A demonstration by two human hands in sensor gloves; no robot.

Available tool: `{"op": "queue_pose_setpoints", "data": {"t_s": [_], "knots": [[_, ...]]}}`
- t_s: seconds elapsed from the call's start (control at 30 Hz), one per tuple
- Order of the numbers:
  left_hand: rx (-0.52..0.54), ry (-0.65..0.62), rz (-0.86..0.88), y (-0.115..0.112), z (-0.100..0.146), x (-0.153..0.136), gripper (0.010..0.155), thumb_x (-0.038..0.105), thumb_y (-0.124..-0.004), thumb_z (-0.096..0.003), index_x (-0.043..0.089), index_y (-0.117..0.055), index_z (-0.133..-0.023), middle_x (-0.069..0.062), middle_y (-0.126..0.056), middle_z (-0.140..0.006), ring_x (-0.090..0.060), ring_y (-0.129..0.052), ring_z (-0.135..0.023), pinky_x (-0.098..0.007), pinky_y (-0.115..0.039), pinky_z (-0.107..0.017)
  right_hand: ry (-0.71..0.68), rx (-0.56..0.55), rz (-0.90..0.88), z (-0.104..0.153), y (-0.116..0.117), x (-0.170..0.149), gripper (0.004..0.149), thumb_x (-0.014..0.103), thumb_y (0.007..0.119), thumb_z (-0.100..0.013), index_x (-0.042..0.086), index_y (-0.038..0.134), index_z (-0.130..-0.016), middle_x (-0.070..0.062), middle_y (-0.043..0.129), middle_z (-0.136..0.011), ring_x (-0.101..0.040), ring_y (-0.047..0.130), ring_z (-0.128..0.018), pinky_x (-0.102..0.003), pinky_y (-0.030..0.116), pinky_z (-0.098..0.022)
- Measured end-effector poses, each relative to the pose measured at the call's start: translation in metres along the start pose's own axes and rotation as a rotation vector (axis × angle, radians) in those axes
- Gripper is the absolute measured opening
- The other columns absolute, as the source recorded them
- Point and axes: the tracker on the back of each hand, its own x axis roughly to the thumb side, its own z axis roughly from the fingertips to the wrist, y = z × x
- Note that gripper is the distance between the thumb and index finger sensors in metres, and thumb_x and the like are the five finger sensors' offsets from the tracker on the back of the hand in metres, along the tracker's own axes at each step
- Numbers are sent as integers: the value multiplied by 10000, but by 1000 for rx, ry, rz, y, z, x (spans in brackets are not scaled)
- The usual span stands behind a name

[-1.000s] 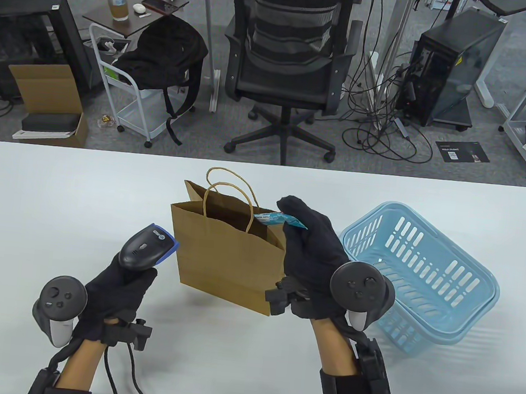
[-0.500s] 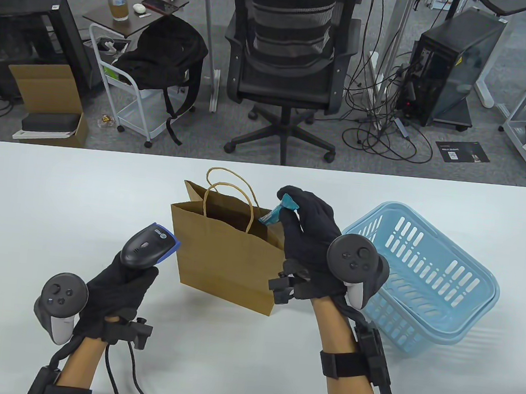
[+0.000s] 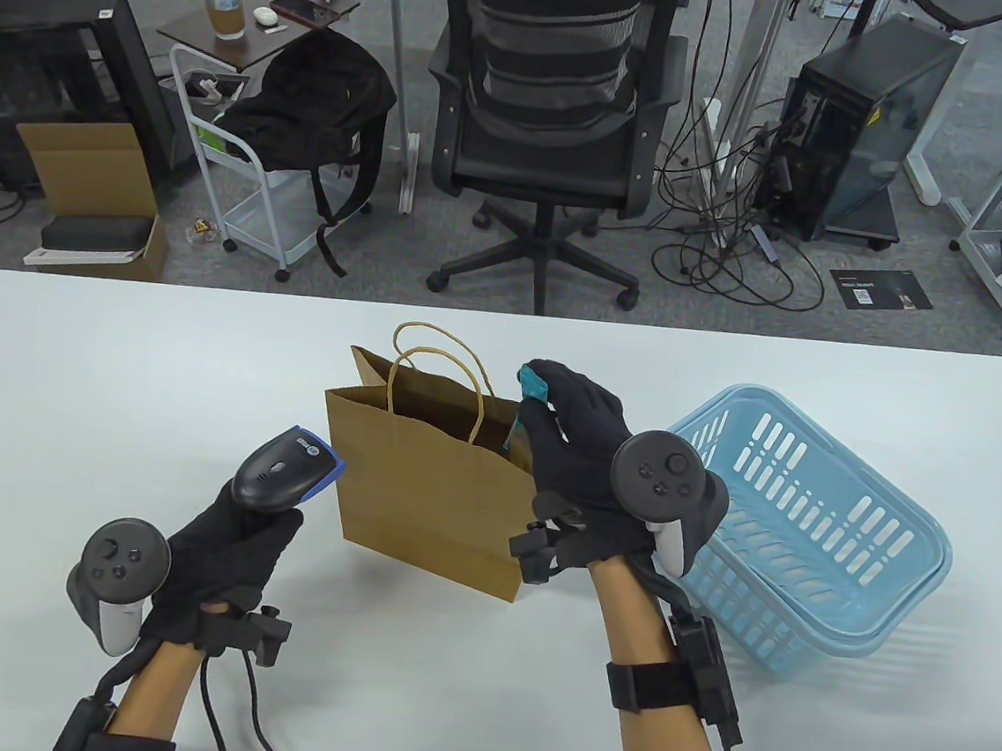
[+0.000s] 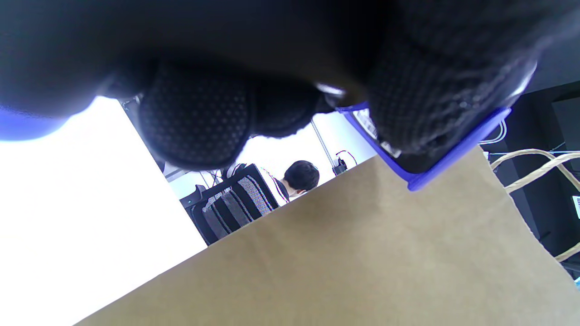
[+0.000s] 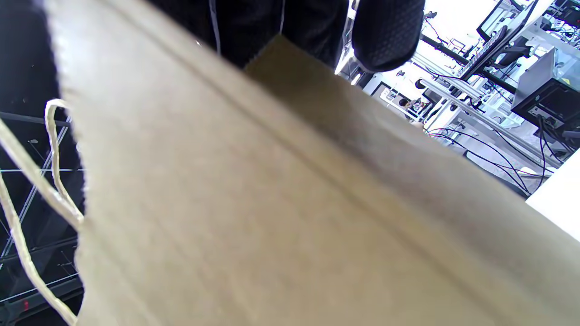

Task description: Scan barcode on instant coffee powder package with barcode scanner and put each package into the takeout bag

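White worktop [image 3: 112, 373] fills the near half of the table view, with an office chair and a tangle of cables on the floor behind its far edge. At the middle of the worktop the right hand [image 3: 582, 454] pinches one teal instant coffee package [image 3: 534, 385] between thumb and fingertips; the package hangs tilted, its lower end already dipping below the rim of the takeout bag [image 3: 428, 492] at the bag's right side. The left hand [image 3: 228, 544], nearer the front edge and left of the bag, has its fingers wrapped round the handle of the barcode scanner [image 3: 286, 470], whose blue-edged nose points toward the bag's near face; the left wrist view shows that nose just beside the brown paper. The step in hand looks like dropping the package in. To do it well, I would bring the package a little further over the open mouth, clear of the twine handles, and let go only once its lower end is well inside, so it does not catch on the rim or tip the light bag. Counting: one scanner, one paper bag, one package in view, and one light-blue basket [image 3: 814, 530] toward the right edge, lying tilted; whether more packages lie inside the bag cannot be told.
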Motion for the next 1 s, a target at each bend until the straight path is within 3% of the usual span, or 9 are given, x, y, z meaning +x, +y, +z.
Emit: {"op": "queue_pose_setpoints", "data": {"t_s": [0.27, 0.47, 0.57, 0.67, 0.77, 1.0], "knots": [[3, 1, -5, 0, -1, 0, 597, 548, -888, -425, 294, -716, -937, 67, -935, -748, -220, -1059, -532, -449, -845, -501, -36, -21, -36, 12, -12, 3, 612, 568, 752, -478, 403, 656, -1059, -59, 717, -1146, -327, 686, -1054, -545, 637, -754], [11, 6, -17, 1, -1, -1, 598, 546, -889, -425, 294, -714, -939, 66, -934, -750, -220, -1057, -526, -450, -845, -500, -188, -60, 101, 50, -16, 11, 669, 599, 725, -474, 409, 574, -1097, -83, 584, -1208, -340, 609, -1099, -543, 609, -774], [20, 17, -27, 2, 0, -1, 603, 544, -886, -426, 294, -707, -945, 66, -929, -757, -224, -1054, -531, -452, -842, -503, -278, -77, 219, 72, -10, 5, 746, 629, 665, -469, 424, 399, -1135, -122, 368, -1249, -362, 532, -1116, -541, 561, -796], [40, 39, -40, 3, 1, -2, 609, 542, -882, -428, 293, -697, -953, 65, -924, -765, -224, -1052, -533, -453, -840, -507, -383, -40, 387, 95, 1, -7, 800, 648, 643, -467, 522, 179, -1107, -129, 148, -1250, -379, 395, -1138, -546, 467, -828], [64, 62, -62, 6, 1, -4, 616, 542, -877, -430, 293, -687, -960, 67, -917, -774, -226, -1050, -538, -453, -837, -510, -434, -11, 561, 106, 11, -20, 829, 655, 650, -466, 558, 92, -1072, -147, 11, -1220, -395, 281, -1140, -554, 389, -841], [104, 174, -129, 12, 1, -11, 641, 532, -857, -444, 281, -639, -992, 56, -888, -817, -236, -1033, -578, -466, -818, -536, -334, 205, 739, 117, 30, -40, 901, 668, 686, -458, 559, 3, -1035, -194, -130, -1147, -464, 138, -1122, -595, 297, -839]]}}
